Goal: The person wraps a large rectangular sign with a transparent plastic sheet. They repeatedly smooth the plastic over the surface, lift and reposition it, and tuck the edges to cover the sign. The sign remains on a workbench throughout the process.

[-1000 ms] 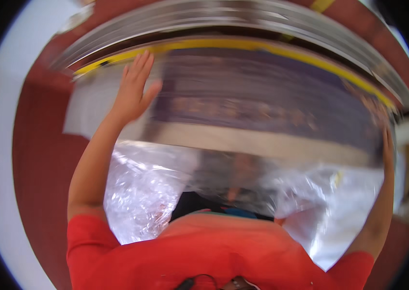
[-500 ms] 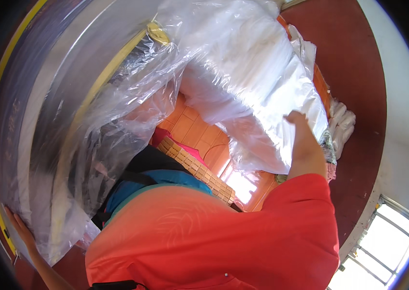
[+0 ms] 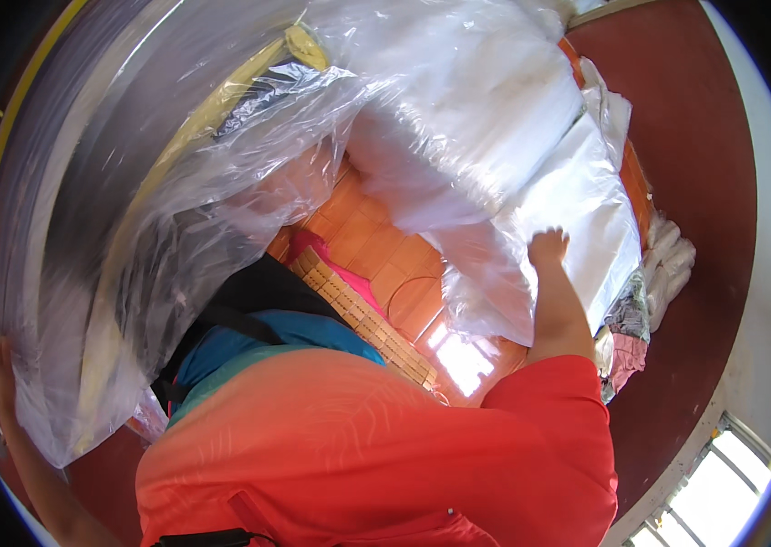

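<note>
A large flat panel (image 3: 84, 182), wrapped in a loose clear plastic cover (image 3: 221, 228), was held up across the upper left of the head view, tilted and much blurred. A yellow edge strip (image 3: 212, 100) ran along it. The cover billowed and sagged below the panel, crinkled and shiny, with a slack fold hanging at the lower left.

The left hand (image 3: 0, 369) was seen at the far left rim, against the panel's lower edge under the plastic; whether its fingers were spread or curled could not be told. The right hand (image 3: 548, 246) was raised at the right, its fingers curled together against a white plastic-covered bundle (image 3: 586, 210) that reached toward the upper right. Whether the plastic was pinched there or only pressed could not be told.

Below, an orange slatted surface (image 3: 376, 246) was visible, and pale cloth (image 3: 668, 264) lay heaped on the dark red floor (image 3: 704, 137) just beside the bundle.

The panel was judged stiff and broad, awkward rather than very heavy, and best gripped by its firm edges at opposite ends. The cover was judged thin, slippery and easily torn, so a hold on the plastic alone would likely slide.
</note>
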{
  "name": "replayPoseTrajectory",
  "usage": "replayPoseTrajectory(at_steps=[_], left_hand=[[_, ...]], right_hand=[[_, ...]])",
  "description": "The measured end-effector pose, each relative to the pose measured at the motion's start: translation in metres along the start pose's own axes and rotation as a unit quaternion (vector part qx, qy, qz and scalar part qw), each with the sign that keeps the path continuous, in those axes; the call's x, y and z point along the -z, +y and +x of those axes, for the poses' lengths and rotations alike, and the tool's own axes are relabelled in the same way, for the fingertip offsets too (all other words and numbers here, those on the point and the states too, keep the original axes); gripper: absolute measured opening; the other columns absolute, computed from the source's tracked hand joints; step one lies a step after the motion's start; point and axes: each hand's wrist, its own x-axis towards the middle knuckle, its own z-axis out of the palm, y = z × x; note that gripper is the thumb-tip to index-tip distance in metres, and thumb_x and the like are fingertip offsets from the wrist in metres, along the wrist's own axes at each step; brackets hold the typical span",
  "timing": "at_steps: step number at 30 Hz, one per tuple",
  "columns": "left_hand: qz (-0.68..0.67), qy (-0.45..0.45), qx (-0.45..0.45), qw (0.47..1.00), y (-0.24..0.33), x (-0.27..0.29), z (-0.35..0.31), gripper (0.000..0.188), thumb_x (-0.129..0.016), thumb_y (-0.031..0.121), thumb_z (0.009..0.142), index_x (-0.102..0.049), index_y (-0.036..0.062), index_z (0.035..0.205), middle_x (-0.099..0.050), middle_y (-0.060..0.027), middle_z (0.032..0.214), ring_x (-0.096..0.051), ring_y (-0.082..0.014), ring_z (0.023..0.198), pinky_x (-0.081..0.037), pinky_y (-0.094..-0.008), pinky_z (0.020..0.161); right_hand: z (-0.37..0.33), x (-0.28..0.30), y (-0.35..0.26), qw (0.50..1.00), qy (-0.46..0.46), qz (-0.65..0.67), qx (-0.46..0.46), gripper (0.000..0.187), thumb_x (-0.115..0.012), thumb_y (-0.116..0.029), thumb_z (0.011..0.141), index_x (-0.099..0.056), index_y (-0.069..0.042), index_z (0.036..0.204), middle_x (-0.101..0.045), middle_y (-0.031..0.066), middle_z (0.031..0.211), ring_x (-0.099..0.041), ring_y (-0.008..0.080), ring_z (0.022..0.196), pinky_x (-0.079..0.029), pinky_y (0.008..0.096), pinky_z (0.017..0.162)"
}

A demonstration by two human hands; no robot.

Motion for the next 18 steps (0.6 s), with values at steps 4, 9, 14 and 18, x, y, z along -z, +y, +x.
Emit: replayPoseTrajectory(at_steps=[4,9,14,18], left_hand=[[0.08,0.165,-0.113,0.977,0.186,0.045,0.059,0.042,-0.045,0.025,0.085,-0.037,0.0046,0.121,-0.039,-0.0122,0.122,-0.035,-0.022,0.114,-0.026,-0.0291,0.095],[-0.29,0.018,-0.377,0.879,0.484,0.081,0.039,0.05,-0.057,0.025,0.074,-0.042,0.0084,0.118,-0.042,-0.009,0.121,-0.035,-0.0203,0.115,-0.025,-0.0333,0.096],[-0.622,-0.256,-0.413,0.614,0.579,0.046,-0.012,0.04,-0.057,0.035,0.074,-0.053,0.0045,0.099,-0.058,-0.0054,0.077,-0.055,-0.0142,0.068,-0.043,-0.0267,0.062],[-0.431,-0.272,-0.492,0.706,0.505,0.035,-0.047,0.034,-0.057,0.037,0.073,-0.054,0.0027,0.073,-0.055,-0.0108,0.067,-0.051,-0.0252,0.059,-0.04,-0.0353,0.056]], right_hand=[[0.028,0.109,-0.014,0.926,0.197,0.175,0.269,0.021,-0.044,-0.018,0.073,-0.058,-0.005,0.064,-0.057,0.0123,0.074,-0.053,0.0278,0.078,-0.038,0.0388,0.08],[-0.091,0.355,-0.089,0.766,0.177,0.37,0.495,0.016,-0.049,-0.014,0.071,-0.05,-0.001,0.061,-0.053,0.015,0.063,-0.05,0.0318,0.06,-0.04,0.0395,0.056],[-0.203,0.508,-0.112,0.562,0.176,0.49,0.643,0.01,-0.047,-0.008,0.077,-0.053,-0.001,0.072,-0.044,0.0041,0.054,-0.042,0.0099,0.048,-0.033,0.0242,0.046],[-0.181,0.593,-0.082,0.578,0.451,0.496,0.465,0.026,-0.046,-0.015,0.083,-0.043,-0.007,0.059,-0.034,-0.0047,0.055,-0.028,0.0034,0.05,-0.023,0.0186,0.048]])
